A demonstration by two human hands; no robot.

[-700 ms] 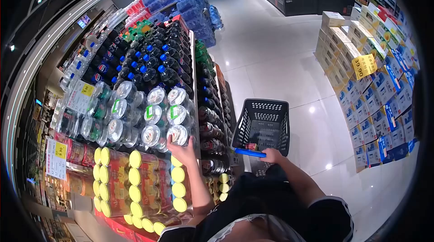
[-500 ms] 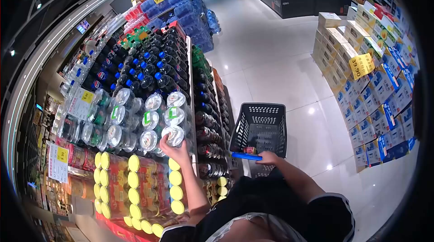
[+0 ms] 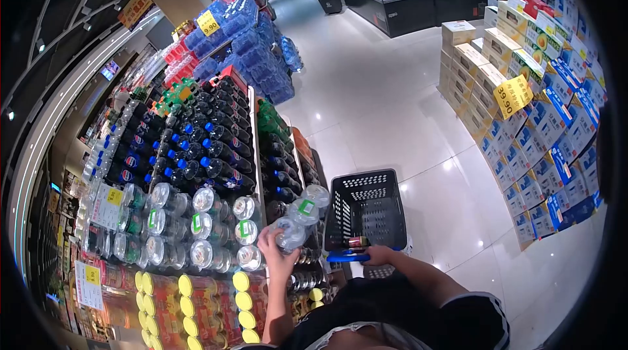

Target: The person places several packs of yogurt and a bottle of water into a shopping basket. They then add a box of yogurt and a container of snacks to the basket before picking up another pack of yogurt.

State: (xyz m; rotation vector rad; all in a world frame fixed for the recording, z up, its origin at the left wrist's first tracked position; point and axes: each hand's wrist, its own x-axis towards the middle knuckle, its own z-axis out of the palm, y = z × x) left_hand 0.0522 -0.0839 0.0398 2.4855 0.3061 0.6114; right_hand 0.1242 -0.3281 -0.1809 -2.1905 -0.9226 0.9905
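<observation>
A clear container pack (image 3: 305,208) is held by the curled left hand (image 3: 278,255) near the black basket (image 3: 364,182), whose blue handle (image 3: 344,257) is enclosed by the right hand (image 3: 377,256).

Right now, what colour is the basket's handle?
The handle in the right hand is blue, seen in the head view.

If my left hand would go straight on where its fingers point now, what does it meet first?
Beyond the clear pack it holds, your left hand would probably meet the dark bottles first; depth is unclear.
</observation>
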